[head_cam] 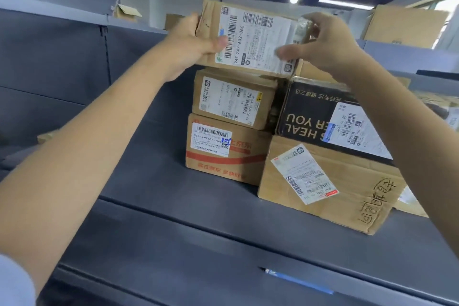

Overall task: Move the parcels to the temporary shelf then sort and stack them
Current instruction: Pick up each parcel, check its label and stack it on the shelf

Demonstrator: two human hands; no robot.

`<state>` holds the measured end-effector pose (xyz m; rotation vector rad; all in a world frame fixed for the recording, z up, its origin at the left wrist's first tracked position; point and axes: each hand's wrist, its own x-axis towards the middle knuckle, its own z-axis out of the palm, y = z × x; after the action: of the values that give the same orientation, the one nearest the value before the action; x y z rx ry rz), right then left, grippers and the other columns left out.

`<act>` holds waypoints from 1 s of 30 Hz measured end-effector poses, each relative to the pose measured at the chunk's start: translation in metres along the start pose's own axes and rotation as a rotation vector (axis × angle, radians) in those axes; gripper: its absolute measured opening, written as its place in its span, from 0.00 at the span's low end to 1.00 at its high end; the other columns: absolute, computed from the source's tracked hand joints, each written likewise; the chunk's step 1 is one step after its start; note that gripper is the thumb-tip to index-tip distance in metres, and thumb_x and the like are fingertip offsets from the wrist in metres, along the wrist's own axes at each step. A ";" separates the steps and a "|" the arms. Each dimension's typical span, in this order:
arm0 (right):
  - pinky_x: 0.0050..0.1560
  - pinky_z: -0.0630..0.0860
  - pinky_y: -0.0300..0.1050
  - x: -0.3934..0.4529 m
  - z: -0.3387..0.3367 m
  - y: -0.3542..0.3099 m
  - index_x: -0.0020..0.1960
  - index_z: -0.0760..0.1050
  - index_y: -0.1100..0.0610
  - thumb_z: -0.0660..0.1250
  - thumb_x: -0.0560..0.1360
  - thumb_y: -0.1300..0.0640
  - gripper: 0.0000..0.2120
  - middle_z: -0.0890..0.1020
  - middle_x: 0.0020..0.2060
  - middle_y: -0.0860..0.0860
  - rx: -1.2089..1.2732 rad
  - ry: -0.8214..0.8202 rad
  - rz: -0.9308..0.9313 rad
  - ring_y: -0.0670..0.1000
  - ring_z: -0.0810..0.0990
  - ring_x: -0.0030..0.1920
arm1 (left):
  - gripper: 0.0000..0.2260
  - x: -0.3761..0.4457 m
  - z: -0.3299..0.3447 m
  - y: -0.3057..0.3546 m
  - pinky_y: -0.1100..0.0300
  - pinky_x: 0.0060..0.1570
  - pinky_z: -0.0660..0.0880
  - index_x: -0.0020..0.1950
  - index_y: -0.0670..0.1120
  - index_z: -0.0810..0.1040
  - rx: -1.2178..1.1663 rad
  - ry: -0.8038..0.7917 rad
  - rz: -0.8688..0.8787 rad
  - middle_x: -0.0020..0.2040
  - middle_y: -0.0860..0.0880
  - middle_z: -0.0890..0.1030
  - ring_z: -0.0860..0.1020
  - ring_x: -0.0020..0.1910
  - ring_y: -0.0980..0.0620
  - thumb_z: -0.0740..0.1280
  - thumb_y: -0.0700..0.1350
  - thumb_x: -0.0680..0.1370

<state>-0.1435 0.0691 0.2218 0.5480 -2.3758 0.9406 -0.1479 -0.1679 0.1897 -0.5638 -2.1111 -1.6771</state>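
Hands: While both arms reach up and forward from the lower corners of the view, the two hands hold one parcel between them at its short ends.
Left hand (191, 40): wrapped round the left end of the top parcel, thumb lying across the front onto the edge of its label, the other fingers hidden behind the cardboard.
Right hand (325, 42): curled over the right end of the same parcel, thumb on the front near the label's lower corner, fingers hooked over the taped top corner.
Top parcel (250, 37): a flat brown box with a large white shipping label (258, 40) facing the camera; its lower edge sits at, or just above, the small box below, and I cannot tell whether they touch.
Parcels, counted: five show clearly. The left stack has three: the held one, a small brown box (233, 97), and a box with red print (223, 146) at the bottom. The right stack has two: a black box (320, 112) on a wide brown box (327, 184) with handwriting. More cardboard peeks out at the far right, too hidden to count.
Labels: one white label on each of the five.
Shelf (173, 206): dark grey, carrying both stacks, which stand touching side by side.
Upper shelf (62, 10): grey, with more brown cartons (404, 25) behind.
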 end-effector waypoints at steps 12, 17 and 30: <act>0.34 0.67 0.33 0.040 0.033 0.026 0.58 0.72 0.57 0.73 0.69 0.46 0.23 0.76 0.49 0.48 -0.340 -0.030 0.100 0.42 0.73 0.40 | 0.16 0.059 -0.005 -0.052 0.60 0.51 0.77 0.60 0.51 0.73 0.132 -0.073 0.007 0.53 0.56 0.80 0.79 0.50 0.61 0.70 0.41 0.75; 0.32 0.66 0.33 0.048 0.037 0.027 0.60 0.70 0.58 0.72 0.71 0.47 0.23 0.75 0.48 0.48 -0.422 -0.046 0.121 0.43 0.73 0.39 | 0.14 0.071 -0.003 -0.060 0.56 0.56 0.76 0.60 0.52 0.71 0.147 -0.121 0.009 0.53 0.58 0.79 0.78 0.53 0.59 0.68 0.43 0.76; 0.61 0.67 0.45 0.045 0.041 0.026 0.77 0.52 0.59 0.73 0.70 0.46 0.45 0.68 0.71 0.55 -0.406 -0.004 0.167 0.55 0.68 0.69 | 0.28 0.067 0.000 -0.067 0.49 0.63 0.72 0.71 0.50 0.63 0.220 -0.050 0.032 0.63 0.55 0.73 0.72 0.63 0.54 0.70 0.48 0.74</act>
<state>-0.2059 0.0492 0.2102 0.1979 -2.5498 0.4961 -0.2395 -0.1771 0.1703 -0.5735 -2.2718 -1.4034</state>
